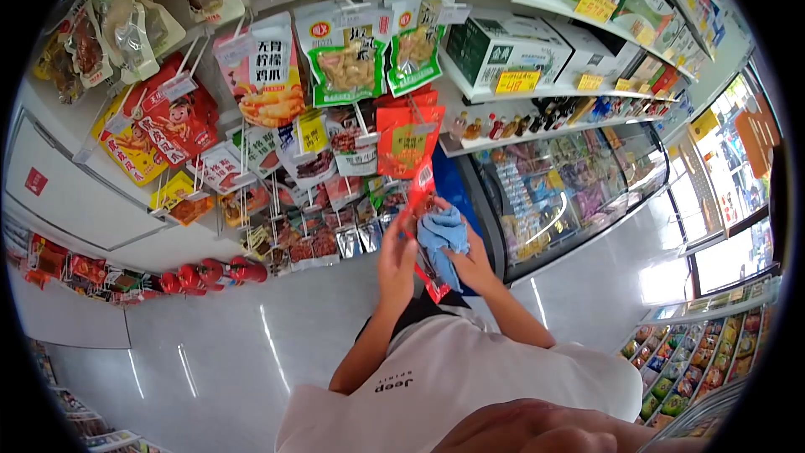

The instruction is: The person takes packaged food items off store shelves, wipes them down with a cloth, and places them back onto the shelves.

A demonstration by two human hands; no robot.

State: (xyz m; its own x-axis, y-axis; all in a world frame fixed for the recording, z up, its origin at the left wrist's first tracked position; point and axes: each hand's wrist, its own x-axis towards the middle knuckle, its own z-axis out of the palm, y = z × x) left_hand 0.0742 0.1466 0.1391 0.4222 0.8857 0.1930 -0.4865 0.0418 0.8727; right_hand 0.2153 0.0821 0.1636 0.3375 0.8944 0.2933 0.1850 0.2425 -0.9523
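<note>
In front of my body, my left hand [396, 263] is closed on the edge of a red snack packet [435, 287], which is tilted upright and partly hidden. A crumpled blue cloth [444, 233] lies against the packet's face. My right hand [473, 262] grips the cloth from the right side, with its fingers partly covered by it. Just beyond my hands, an orange-red snack pouch [408, 141] hangs from the rack. Green and white snack pouches [345, 54] hang higher up.
Hooks of hanging snack packets [172, 122] fill the wall ahead and to the left. On the right are shelves with boxed milk [507, 50] and a glass-topped freezer [562, 184]. A snack rack [704, 361] stands at lower right. Grey shiny floor [226, 344] lies at left.
</note>
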